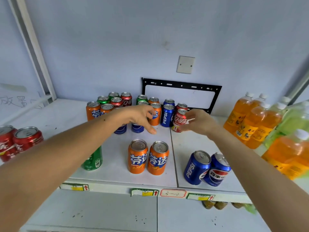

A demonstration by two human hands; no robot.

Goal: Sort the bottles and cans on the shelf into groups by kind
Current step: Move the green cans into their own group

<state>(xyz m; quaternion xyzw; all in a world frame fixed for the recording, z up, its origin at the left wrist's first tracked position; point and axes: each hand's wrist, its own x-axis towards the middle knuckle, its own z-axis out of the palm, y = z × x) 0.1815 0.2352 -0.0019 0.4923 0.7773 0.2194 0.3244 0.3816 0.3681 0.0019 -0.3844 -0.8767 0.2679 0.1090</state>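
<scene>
Two red cans (18, 141) stand grouped at the shelf's (197, 144) left edge. The left hand (142, 117) hovers unclenched, grasping nothing, over the mixed rear cluster. The right hand (198, 122) grips a red cola can (179, 120), upright, long axis vertical, top upward. Next move, as judged: carry it leftward to the red group.

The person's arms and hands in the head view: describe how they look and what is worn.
Both forearms are bare to the frame edge, with no sleeves visible. The left hand and right hand wear no gloves, and no rings, watch or bracelet show. A small dark mark sits on the left forearm.
</scene>
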